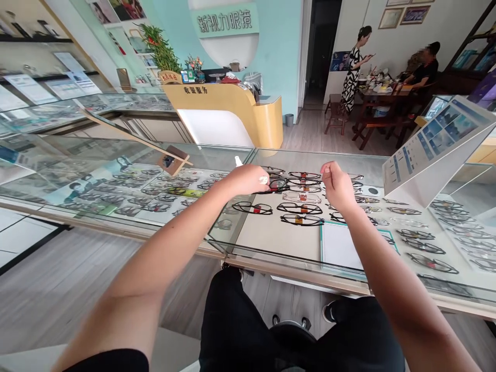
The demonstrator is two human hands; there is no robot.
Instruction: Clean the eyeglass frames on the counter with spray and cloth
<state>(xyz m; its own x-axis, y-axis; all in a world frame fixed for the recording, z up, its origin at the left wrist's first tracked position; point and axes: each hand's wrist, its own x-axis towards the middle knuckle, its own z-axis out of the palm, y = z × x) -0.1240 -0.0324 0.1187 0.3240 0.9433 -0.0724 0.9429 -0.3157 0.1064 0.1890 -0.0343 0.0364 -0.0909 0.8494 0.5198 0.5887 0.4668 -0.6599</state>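
My left hand (250, 181) is closed over the glass counter, at the left end of a dark-framed pair of eyeglasses (279, 184) that it seems to grip. Just behind that hand the white tip of a bottle (237, 161) shows. My right hand (336, 185) is raised to the right with its fingers curled together; whatever may be in them is hidden. Between and below the hands lie several eyeglasses (300, 208) in rows, with small red and orange labels on their lenses. Another black pair (253, 208) rests below my left hand.
A white pad with a teal edge (341, 245) lies near the counter's front. A tilted display card (437, 150) stands at right, a wooden block (173, 160) at left. Beyond is a yellow cashier desk (267, 124). Two people are by a table (383, 95) at the back.
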